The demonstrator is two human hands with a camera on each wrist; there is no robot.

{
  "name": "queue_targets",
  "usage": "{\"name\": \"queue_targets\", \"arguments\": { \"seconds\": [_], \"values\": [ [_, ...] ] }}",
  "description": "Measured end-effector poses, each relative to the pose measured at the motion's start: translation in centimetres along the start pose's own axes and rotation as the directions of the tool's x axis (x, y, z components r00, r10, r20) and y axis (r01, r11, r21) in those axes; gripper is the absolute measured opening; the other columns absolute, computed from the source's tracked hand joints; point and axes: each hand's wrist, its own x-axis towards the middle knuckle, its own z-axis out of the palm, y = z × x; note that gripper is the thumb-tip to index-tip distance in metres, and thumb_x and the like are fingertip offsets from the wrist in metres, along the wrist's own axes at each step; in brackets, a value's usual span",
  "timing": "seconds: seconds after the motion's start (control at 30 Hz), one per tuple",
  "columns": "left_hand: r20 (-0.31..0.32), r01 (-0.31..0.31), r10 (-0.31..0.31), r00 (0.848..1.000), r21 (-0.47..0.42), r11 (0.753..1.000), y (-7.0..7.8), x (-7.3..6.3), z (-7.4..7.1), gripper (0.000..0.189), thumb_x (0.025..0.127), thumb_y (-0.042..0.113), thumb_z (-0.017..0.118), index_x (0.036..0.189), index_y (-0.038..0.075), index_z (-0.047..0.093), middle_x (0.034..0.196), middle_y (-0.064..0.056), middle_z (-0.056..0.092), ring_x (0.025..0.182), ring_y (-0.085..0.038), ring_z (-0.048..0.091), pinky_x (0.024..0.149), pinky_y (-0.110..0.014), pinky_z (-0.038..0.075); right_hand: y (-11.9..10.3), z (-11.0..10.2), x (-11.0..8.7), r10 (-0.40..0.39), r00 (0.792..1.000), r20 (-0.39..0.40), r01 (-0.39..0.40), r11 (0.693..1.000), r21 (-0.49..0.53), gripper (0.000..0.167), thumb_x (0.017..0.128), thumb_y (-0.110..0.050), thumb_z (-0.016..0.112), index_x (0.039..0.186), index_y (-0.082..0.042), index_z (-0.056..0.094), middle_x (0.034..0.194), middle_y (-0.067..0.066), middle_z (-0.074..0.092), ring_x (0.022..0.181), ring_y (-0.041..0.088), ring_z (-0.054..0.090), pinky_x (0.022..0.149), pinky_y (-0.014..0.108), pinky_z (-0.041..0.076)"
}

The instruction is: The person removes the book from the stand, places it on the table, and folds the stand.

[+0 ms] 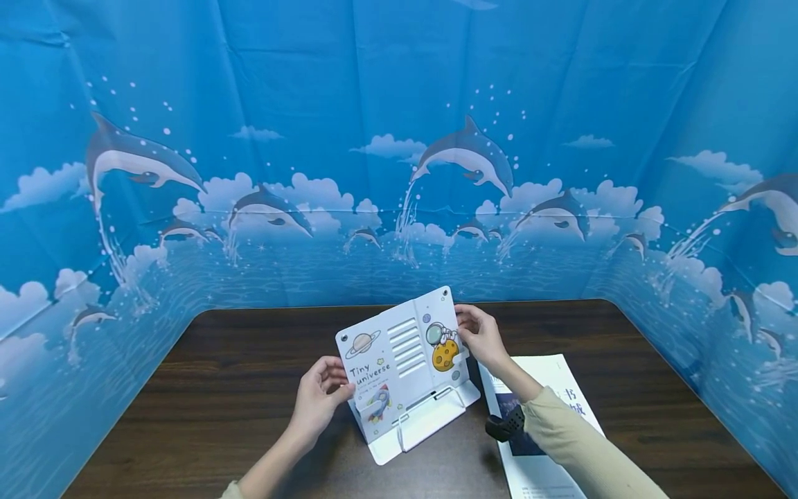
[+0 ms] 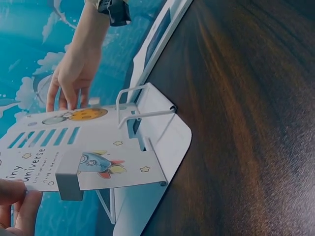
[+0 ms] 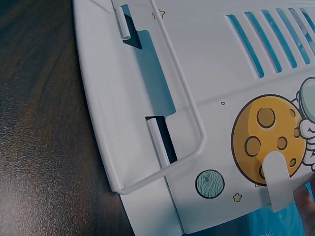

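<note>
Now a white, rectangular metal bookstand (image 1: 402,395) is pinched by left hand (image 1: 316,398) and right hand (image 1: 484,341), print facing head camera, long axis slanted up rightward.

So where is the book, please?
In the head view, the book lies on the table, right of the white stand, partly hidden by the right forearm.

the white stand (image 1: 408,389) bears a tan ringed planet (image 1: 362,343) at ten o'clock, a blue rocket (image 1: 378,404) with red fins toward eight, and an orange-yellow cratered moon (image 1: 445,355) at two. toward four o'clock are a white book (image 1: 542,371) with a dark indigo block, a khaki sleeve (image 1: 580,436) and a black wristband (image 1: 503,424). the table (image 1: 237,388) is dark brown wood grain; toward twelve, the blue backdrop (image 1: 299,90) carries grey-and-white dolphins.
</note>
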Motion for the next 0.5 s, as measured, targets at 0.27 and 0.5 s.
{"name": "queue_targets", "arguments": {
  "seconds": [0.27,0.5],
  "values": [
    [0.004,0.013,-0.013,1.000,-0.015,1.000,-0.1,-0.1,-0.1,0.031,0.075,-0.015,0.061,0.103,-0.007,0.051,0.095,-0.016,0.057,0.080,-0.015,0.057,0.067,-0.022,0.053,0.3,-0.1,-0.1,-0.004,1.000,0.003,0.004,1.000,-0.006,0.036,0.081,0.013,0.054,0.114,0.000,0.057,0.094,0.013,0.059,0.087,0.024,0.056,0.076,0.031,0.049],
    [0.003,0.017,-0.017,1.000,-0.012,1.000,0.5,0.3,-0.5,0.031,0.075,-0.011,0.064,0.103,-0.006,0.052,0.095,-0.014,0.058,0.078,-0.012,0.057,0.068,-0.019,0.051,-0.3,-0.3,-1.5,0.015,1.000,-0.022,-0.015,1.000,-0.004,0.039,0.083,0.004,0.060,0.121,-0.001,0.052,0.109,0.019,0.055,0.101,0.030,0.054,0.090,0.041,0.046]
  ]
}}
